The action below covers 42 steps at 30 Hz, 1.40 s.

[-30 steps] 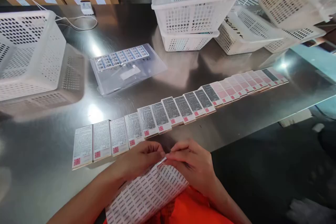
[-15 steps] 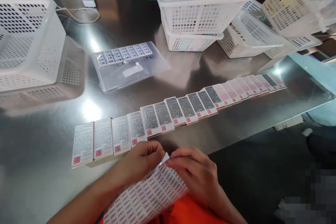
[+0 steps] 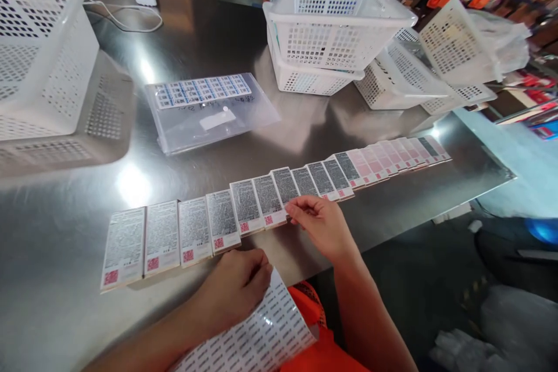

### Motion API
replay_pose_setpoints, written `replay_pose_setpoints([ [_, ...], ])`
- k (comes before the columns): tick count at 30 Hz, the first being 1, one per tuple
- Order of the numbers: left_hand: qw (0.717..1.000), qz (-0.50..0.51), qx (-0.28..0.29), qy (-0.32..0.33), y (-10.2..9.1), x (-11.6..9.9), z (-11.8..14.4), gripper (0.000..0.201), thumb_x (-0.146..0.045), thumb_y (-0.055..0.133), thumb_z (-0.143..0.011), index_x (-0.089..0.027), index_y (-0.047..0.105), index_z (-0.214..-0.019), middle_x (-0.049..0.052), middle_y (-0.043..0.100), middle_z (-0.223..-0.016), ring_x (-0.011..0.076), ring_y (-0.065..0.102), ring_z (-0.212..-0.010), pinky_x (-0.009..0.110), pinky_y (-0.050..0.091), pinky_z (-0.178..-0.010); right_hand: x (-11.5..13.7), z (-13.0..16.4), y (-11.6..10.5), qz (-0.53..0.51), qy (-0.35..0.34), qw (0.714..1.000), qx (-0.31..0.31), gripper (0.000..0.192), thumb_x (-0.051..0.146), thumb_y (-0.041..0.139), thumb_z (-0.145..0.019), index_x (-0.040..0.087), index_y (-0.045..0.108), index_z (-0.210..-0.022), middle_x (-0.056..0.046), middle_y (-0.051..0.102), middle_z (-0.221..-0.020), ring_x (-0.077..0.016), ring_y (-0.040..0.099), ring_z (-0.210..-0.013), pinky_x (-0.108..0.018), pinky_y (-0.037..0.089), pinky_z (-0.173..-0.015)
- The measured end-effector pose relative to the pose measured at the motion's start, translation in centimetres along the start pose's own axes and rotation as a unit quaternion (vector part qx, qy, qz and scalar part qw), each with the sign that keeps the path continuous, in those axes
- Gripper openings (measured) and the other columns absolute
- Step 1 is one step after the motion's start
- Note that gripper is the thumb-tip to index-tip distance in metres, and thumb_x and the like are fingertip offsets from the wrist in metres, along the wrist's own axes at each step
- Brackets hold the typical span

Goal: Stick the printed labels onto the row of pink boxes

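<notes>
My left hand (image 3: pixel 244 282) is closed on the top edge of a white sticker sheet (image 3: pixel 257 334) printed with rows of small dark text. The sheet hangs over the near edge of the table, against orange clothing. My right hand (image 3: pixel 320 224) is over the row of small flat boxes (image 3: pixel 224 218), its thumb and fingertips pinched at the lower end of one dark-printed box. Whatever is between those fingertips is too small to make out. The boxes overlap in a long line; nearer ones have dark text and red square codes, and several farther ones look pink (image 3: pixel 383 158).
A clear plastic sleeve (image 3: pixel 218 128) with a blue-and-white label sheet (image 3: pixel 203 92) lies behind the row. White baskets stand at left (image 3: pixel 65 87) and back right (image 3: pixel 340 40). A white cable (image 3: pixel 126 28) runs along the back. The metal table's edge (image 3: pixel 475 192) slopes off right.
My right hand has left the sheet's edge and moved forward and up to the boxes. My left hand stays on the sheet. The view has shifted slightly.
</notes>
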<state>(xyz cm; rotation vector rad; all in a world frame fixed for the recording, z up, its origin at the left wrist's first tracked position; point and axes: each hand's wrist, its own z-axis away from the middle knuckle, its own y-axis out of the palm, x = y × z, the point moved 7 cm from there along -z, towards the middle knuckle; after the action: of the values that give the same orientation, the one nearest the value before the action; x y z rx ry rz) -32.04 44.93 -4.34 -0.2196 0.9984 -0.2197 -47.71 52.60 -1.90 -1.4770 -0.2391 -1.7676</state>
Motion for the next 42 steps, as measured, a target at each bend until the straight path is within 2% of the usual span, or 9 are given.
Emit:
replay_pose_setpoints([
  [7,0.999,-0.036,0.034,0.007,1.5,0.2,-0.1,0.028,-0.030,0.040,-0.092,-0.020,0.052,-0.069,0.003,0.064,-0.068,0.0160,0.056,-0.063,0.030,0.026,-0.058,0.6,-0.8,1.9,0.174,-0.009,0.984,0.021,0.025,0.038,0.061,-0.087,0.020,0.070,-0.071,0.000,0.069,-0.066,-0.0153,0.061,-0.065,-0.023,0.040,-0.057],
  [13,0.999,-0.031,0.026,0.024,1.2,0.0,-0.1,0.029,-0.029,0.040,-0.092,-0.020,0.054,-0.069,0.003,0.066,-0.068,0.0162,0.058,-0.063,0.030,0.027,-0.059,0.6,-1.1,1.9,0.179,0.003,0.984,0.011,0.027,0.038,0.060,-0.087,0.020,0.069,-0.068,0.000,0.068,-0.064,-0.0149,0.061,-0.063,-0.023,0.039,-0.057],
  [22,0.999,-0.032,0.027,0.012,1.1,0.2,-0.3,0.028,-0.029,0.042,-0.091,-0.020,0.054,-0.068,0.002,0.065,-0.068,0.0157,0.058,-0.063,0.030,0.029,-0.059,1.0,-0.3,2.0,0.218,-0.005,0.975,-0.052,0.026,0.036,0.060,-0.087,0.019,0.068,-0.068,0.001,0.068,-0.062,-0.0143,0.060,-0.060,-0.025,0.037,-0.058],
  [29,1.000,-0.019,0.025,0.001,1.0,0.5,-0.4,0.028,-0.030,0.042,-0.092,-0.020,0.053,-0.068,0.002,0.062,-0.066,0.0157,0.056,-0.063,0.030,0.028,-0.059,1.1,0.0,2.1,0.221,-0.008,0.974,-0.053,0.024,0.034,0.059,-0.087,0.020,0.067,-0.070,-0.001,0.068,-0.065,-0.0161,0.060,-0.063,-0.025,0.039,-0.060],
  [33,1.000,-0.014,0.024,0.004,0.6,-0.1,-0.3,0.031,-0.032,0.041,-0.093,-0.020,0.048,-0.065,0.002,0.059,-0.064,0.0160,0.053,-0.062,0.030,0.027,-0.059,0.8,0.0,2.1,0.242,-0.028,0.965,-0.094,0.020,0.033,0.063,-0.083,0.021,0.057,-0.069,-0.001,0.064,-0.070,-0.0162,0.058,-0.065,-0.028,0.040,-0.062],
  [35,1.000,-0.006,0.017,0.005,0.2,-0.4,-0.3,0.032,-0.032,0.042,-0.093,-0.021,0.046,-0.064,0.001,0.056,-0.062,0.0157,0.051,-0.061,0.030,0.027,-0.059,0.5,0.1,1.6,0.220,-0.039,0.964,-0.144,0.023,0.033,0.069,-0.079,0.022,0.049,-0.073,0.001,0.059,-0.069,-0.0149,0.054,-0.061,-0.029,0.041,-0.062],
  [37,1.000,0.007,0.006,0.003,-0.4,-0.6,-0.1,0.032,-0.034,0.042,-0.094,-0.021,0.045,-0.064,0.000,0.054,-0.059,0.0151,0.050,-0.059,0.029,0.028,-0.058,-0.5,0.3,0.9,0.122,-0.026,0.979,-0.162,0.029,0.036,0.069,-0.078,0.024,0.043,-0.081,0.006,0.052,-0.063,-0.0128,0.049,-0.052,-0.027,0.040,-0.056],
  [40,0.999,0.041,-0.005,-0.009,-1.1,-0.6,0.2,0.033,-0.036,0.041,-0.095,-0.022,0.045,-0.065,-0.002,0.051,-0.055,0.0137,0.047,-0.055,0.027,0.028,-0.055,-1.5,1.5,0.4,-0.075,-0.008,0.991,-0.108,0.026,0.040,0.063,-0.085,0.025,0.042,-0.090,0.007,0.052,-0.062,-0.0123,0.051,-0.050,-0.025,0.042,-0.049],
  [42,0.997,0.072,-0.006,-0.011,-1.5,-0.6,0.4,0.033,-0.038,0.041,-0.095,-0.021,0.045,-0.066,-0.004,0.049,-0.055,0.0123,0.044,-0.054,0.026,0.028,-0.053,-1.2,3.0,0.5,-0.120,0.002,0.992,-0.022,0.023,0.038,0.065,-0.086,0.023,0.047,-0.092,0.002,0.062,-0.075,-0.0128,0.059,-0.060,-0.024,0.046,-0.054],
])
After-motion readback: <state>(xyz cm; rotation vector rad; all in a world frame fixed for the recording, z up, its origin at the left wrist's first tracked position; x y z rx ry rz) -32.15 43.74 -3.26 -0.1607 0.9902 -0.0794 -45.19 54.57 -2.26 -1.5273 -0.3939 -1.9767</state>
